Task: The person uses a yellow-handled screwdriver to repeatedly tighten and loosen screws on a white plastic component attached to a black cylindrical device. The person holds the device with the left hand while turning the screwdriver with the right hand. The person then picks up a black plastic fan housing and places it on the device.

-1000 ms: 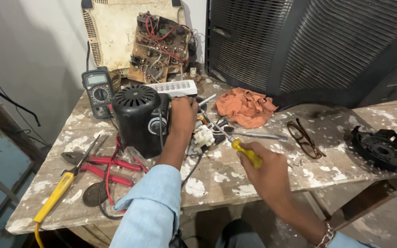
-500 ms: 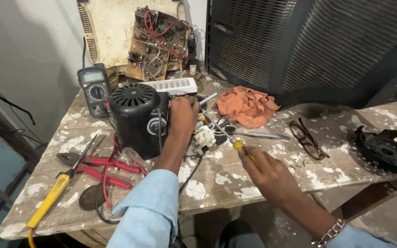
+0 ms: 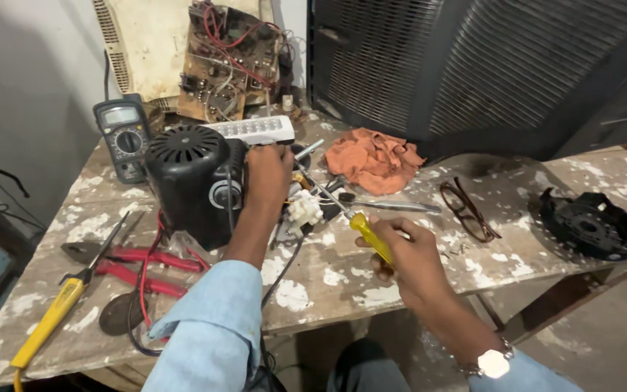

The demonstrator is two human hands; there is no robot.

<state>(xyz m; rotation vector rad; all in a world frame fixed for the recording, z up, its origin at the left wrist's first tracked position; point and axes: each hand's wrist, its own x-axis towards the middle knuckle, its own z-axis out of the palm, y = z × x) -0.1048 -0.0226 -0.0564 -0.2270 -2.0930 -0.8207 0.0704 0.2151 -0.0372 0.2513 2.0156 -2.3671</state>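
Observation:
A black motor housing (image 3: pixel 186 178) with a vented top stands on the paint-spattered wooden table (image 3: pixel 328 272). My left hand (image 3: pixel 268 174) grips its right side, next to a round grey fitting. My right hand (image 3: pixel 404 254) holds a yellow-handled screwdriver (image 3: pixel 361 225), whose metal shaft points up-left toward the housing. A small white plastic connector (image 3: pixel 304 210) with wires lies just under the shaft.
A multimeter (image 3: pixel 125 138), a white lamp bar (image 3: pixel 255 131) and a circuit board (image 3: pixel 230 62) sit behind the housing. An orange rag (image 3: pixel 373 160), glasses (image 3: pixel 467 210) and a black round cover (image 3: pixel 593 225) lie right. Red pliers (image 3: pixel 136 265) and a yellow-handled tool (image 3: pixel 56 312) lie left.
My right hand has moved the screwdriver up and left, closer to the housing. My left hand has stayed on the housing.

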